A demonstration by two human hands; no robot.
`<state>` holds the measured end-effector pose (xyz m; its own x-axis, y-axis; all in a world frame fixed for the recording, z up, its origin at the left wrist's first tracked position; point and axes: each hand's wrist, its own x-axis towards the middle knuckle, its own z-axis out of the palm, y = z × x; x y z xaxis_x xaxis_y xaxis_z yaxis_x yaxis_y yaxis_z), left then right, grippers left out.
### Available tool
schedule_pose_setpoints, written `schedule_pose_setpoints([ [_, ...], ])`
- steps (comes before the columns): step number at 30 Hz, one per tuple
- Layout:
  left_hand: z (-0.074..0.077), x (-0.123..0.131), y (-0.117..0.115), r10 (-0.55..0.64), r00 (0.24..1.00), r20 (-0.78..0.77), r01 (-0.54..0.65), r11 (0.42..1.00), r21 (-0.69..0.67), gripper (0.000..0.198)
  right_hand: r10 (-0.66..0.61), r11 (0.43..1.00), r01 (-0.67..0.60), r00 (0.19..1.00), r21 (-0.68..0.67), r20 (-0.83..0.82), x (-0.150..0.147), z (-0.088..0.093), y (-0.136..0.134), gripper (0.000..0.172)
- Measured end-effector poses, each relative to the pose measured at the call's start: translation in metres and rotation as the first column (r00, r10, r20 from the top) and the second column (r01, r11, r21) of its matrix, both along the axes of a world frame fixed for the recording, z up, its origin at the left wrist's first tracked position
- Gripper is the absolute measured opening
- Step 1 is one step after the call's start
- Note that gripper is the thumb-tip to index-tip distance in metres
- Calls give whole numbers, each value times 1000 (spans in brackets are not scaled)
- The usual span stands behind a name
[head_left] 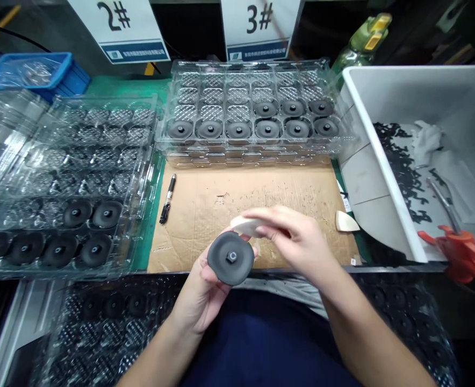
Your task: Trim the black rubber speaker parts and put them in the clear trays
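Observation:
My left hand (200, 290) holds a round black disc (231, 258) with a small hub in its middle, fingers curled behind its rim. My right hand (297, 239) is closed on a small white wedge-shaped tool (243, 226), whose tip rests at the disc's upper edge. Both hands hover over the near edge of a brown cardboard sheet (245, 199). A second white wedge (345, 221) lies on the cardboard at the right.
A clear blister tray (253, 115) with several black discs stands behind the cardboard. Another clear tray (64, 188) with discs lies left. A black pen (167, 199) lies on the cardboard. A white bin (386, 161) at right holds black scraps and orange-handled scissors (461, 252).

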<state>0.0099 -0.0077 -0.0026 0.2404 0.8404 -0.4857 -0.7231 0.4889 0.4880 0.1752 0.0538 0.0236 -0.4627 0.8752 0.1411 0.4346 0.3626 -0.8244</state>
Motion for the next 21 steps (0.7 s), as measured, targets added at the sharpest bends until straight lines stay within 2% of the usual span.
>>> schedule_pose_setpoints([
  [2, -1, -3, -3, 50, 999, 7, -50, 998, 42, 63, -117, 981, 129, 989, -144, 86, 7, -30, 0, 28],
  [4, -2, -5, -4, 65, 998, 4, -65, 997, 39, 60, -118, 973, 142, 983, -181, 138, 11, -59, -7, 27],
  [6, -1, -6, -3, 73, 997, -14, -73, 997, 23, 60, -104, 976, 129, 984, -175, 147, 12, -76, -16, 27],
  [7, 0, -5, -3, 74, 997, -21, -74, 997, 18, 60, -111, 976, 137, 982, -172, 154, 11, -78, -19, 26],
  [9, 2, -2, -1, 73, 997, -23, -73, 997, 18, 60, -159, 970, 185, 974, -159, 163, 10, -66, -22, 25],
  [11, 6, 2, 1, 86, 996, -33, -85, 996, 24, 58, -256, 957, 271, 957, -105, 136, 5, -37, -23, 27],
  [13, 9, 5, 2, 101, 994, -46, -100, 994, 36, 56, -337, 941, 336, 941, 29, 37, -5, -4, -26, 31],
  [14, 10, 6, 2, 97, 994, -40, -95, 995, 37, 53, -293, 947, 294, 956, 129, -24, -10, 10, -30, 33],
  [16, 11, 5, 2, 85, 996, -33, -84, 996, 22, 43, -106, 964, 117, 993, 237, -57, -19, 29, -36, 33],
  [18, 11, 3, 1, 96, 994, -48, -95, 995, 8, 41, 82, 978, -75, 996, 194, -27, -25, 35, -39, 29],
  [19, 10, 2, 1, 119, 991, -61, -118, 993, 12, 43, 132, 980, -129, 991, 151, -9, -27, 35, -38, 27],
  [21, 10, 3, 0, 137, 990, -46, -136, 990, 31, 46, 108, 985, -110, 994, 135, 24, -31, 32, -33, 24],
])
